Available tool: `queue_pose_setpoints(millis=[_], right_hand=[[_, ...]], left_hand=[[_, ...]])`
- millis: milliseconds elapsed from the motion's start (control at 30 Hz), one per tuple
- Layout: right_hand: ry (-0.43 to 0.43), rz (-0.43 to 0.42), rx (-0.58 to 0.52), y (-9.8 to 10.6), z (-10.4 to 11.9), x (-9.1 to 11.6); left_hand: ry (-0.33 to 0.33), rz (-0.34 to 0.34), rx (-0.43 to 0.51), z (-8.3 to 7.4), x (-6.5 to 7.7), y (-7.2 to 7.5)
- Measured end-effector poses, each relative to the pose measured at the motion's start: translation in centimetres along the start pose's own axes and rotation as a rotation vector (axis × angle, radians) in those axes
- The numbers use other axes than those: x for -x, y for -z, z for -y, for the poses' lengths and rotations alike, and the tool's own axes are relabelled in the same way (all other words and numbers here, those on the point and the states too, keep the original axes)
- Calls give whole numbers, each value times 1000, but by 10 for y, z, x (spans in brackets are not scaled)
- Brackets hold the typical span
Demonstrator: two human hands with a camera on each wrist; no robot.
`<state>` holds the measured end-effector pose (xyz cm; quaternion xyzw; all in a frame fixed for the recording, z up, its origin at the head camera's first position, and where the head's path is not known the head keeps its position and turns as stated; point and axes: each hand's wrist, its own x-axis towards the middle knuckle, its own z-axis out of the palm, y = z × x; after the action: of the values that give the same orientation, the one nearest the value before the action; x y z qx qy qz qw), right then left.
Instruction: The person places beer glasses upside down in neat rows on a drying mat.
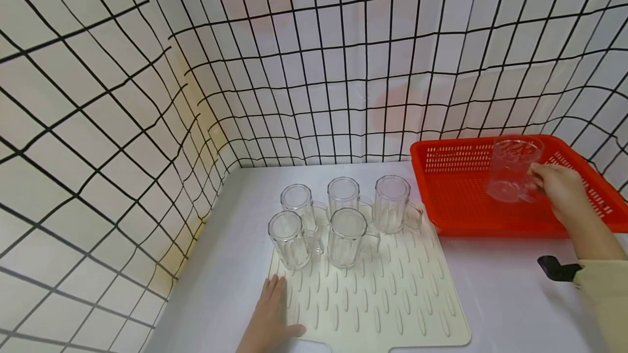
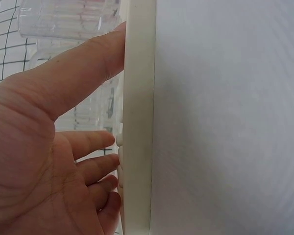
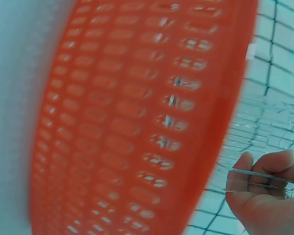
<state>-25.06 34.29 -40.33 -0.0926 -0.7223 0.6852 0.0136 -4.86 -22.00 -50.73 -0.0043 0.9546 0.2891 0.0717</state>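
My right hand (image 1: 564, 189) grips the handle of a clear glass mug (image 1: 507, 173), which is upright over the red basket (image 1: 505, 230); whether its base touches the basket floor I cannot tell. In the right wrist view the fingers (image 3: 264, 188) are curled round the handle, beyond the basket wall. Several clear mugs (image 1: 345, 238) stand upright on a cream ridged mat (image 1: 373, 315), handles toward the right. At the mat's left front edge lies my left hand (image 1: 270, 315), its fingers on the mat and holding no mug. The left wrist view shows its thumb (image 2: 88, 66) against the mat's edge.
Black wire grid (image 1: 365, 59) rises behind and along the left, with white sheeting behind it. The basket stands at the right, close to the back grid. Mat and basket are on a white table (image 1: 221, 266). A black strap end (image 1: 556, 269) sticks out by the right sleeve.
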Motion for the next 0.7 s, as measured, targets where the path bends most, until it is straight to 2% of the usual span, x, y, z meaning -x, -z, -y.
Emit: queue_pose_setpoints(millis=[333, 700], right_hand=[[89, 99, -245, -22, 26, 22], [176, 241, -324, -41, 45, 46]], left_hand=[[-23, -12, -2, 5, 0, -3], [-9, -1, 55, 2, 2, 0]])
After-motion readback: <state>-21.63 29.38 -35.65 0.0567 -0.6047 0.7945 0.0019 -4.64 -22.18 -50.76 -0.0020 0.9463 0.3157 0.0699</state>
